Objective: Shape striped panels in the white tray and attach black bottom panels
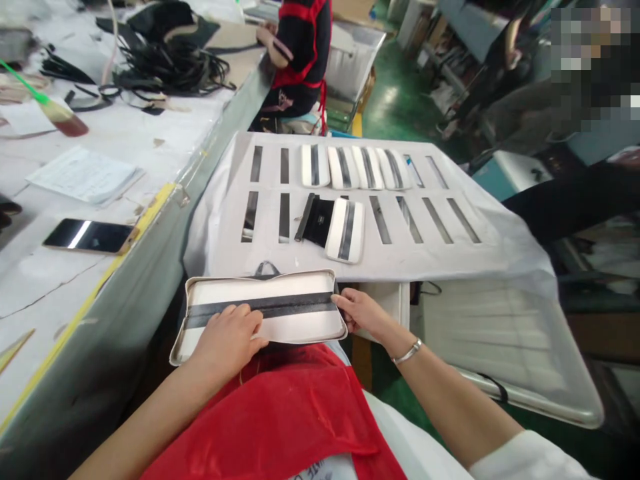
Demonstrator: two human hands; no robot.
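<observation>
A long white bag-like piece (295,329) with a black strip along its middle lies across my lap, its strip facing up. My left hand (227,337) rests over its front face, fingers bent together on the strip and thumb near the lower edge. At the right end, my right hand (357,312) pinches the rim, thumb and forefinger by the end of the strip. A small dark loop (267,269) shows behind the far edge. The undersides of the piece and some right-hand fingers are hidden.
A slotted, cloth-covered table (310,257) ahead bears several small white panels (314,165) with black strips and a black piece (319,221). On the left worktable (165,160) lie a phone (90,235), paper (85,175) and black straps (170,60). A co-worker (303,47) sits beyond.
</observation>
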